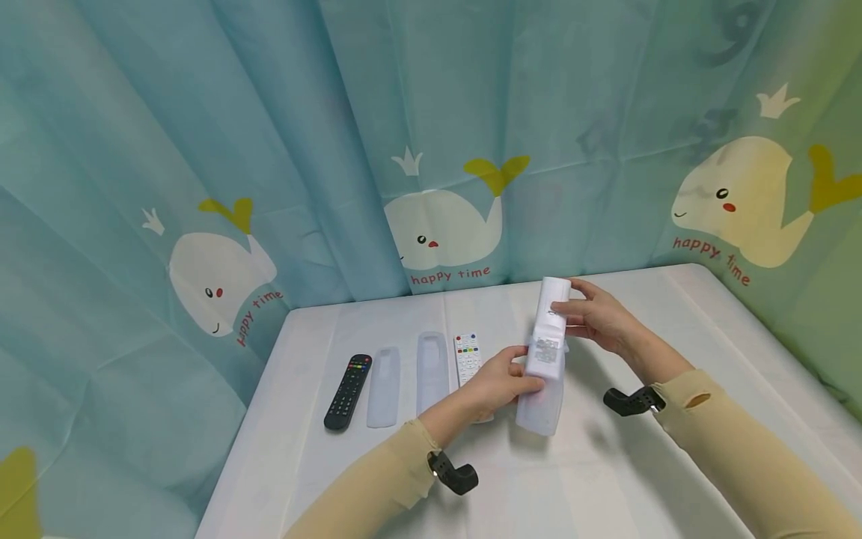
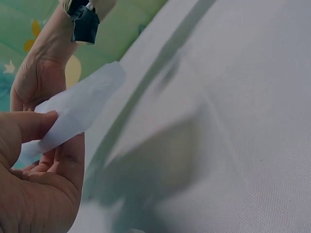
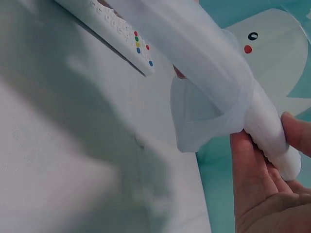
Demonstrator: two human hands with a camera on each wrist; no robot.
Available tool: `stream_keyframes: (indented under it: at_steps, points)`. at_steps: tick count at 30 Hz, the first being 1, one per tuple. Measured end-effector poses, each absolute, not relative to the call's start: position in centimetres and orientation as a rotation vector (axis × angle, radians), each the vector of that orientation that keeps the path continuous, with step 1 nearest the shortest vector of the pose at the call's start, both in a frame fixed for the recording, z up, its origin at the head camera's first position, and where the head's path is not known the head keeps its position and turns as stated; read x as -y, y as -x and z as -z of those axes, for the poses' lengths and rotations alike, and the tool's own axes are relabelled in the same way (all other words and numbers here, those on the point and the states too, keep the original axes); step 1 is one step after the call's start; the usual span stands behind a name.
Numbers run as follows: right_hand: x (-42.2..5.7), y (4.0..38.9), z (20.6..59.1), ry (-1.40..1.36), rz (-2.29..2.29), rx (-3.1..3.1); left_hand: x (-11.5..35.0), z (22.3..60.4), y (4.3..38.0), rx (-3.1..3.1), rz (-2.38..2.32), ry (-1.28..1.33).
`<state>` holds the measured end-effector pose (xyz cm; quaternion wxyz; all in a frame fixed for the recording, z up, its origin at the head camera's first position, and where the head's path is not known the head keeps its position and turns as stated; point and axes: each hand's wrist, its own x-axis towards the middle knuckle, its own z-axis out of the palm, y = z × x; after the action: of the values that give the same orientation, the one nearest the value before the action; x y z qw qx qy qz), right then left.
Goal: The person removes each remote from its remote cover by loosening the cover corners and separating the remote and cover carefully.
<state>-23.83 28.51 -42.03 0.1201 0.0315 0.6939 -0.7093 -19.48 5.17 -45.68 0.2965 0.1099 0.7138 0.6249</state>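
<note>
Above the table, a white remote control (image 1: 551,323) is tilted back side up, its lower part inside a translucent silicone sleeve (image 1: 541,410). My left hand (image 1: 500,382) pinches the sleeved lower part, thumb across the front. Higher up, my right hand (image 1: 601,318) grips the bare far end of the remote. In the right wrist view, thumb and fingers hold the remote's end (image 3: 268,127) from both sides, and a loose flap of the sleeve (image 3: 206,131) stands out from it. The left wrist view shows the sleeve (image 2: 92,99) between thumb and fingers.
Left of the hands, a white remote (image 1: 468,358) with coloured buttons lies on the white table (image 1: 485,494), partly behind my left hand. Two flat translucent sleeves (image 1: 432,367) and a black remote (image 1: 348,393) lie further left. A blue-green whale-print curtain (image 1: 323,150) hangs behind the table.
</note>
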Motion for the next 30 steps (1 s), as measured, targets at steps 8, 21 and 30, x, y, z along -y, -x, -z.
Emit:
stream_keyframes:
  at_steps: [8, 21, 30]
  points:
    - [-28.6, 24.1, 42.3, -0.143, 2.053, -2.067, -5.0, 45.7, 19.1, -1.867, -1.666, -0.308]
    - [-29.2, 23.8, 41.9, -0.128, 2.065, -2.073, -5.2, 45.9, 18.3, -1.788, -1.682, -0.295]
    - [-28.8, 23.6, 41.8, -0.097, 2.104, -1.996, -5.7, 45.6, 18.9, -1.900, -1.705, -0.152]
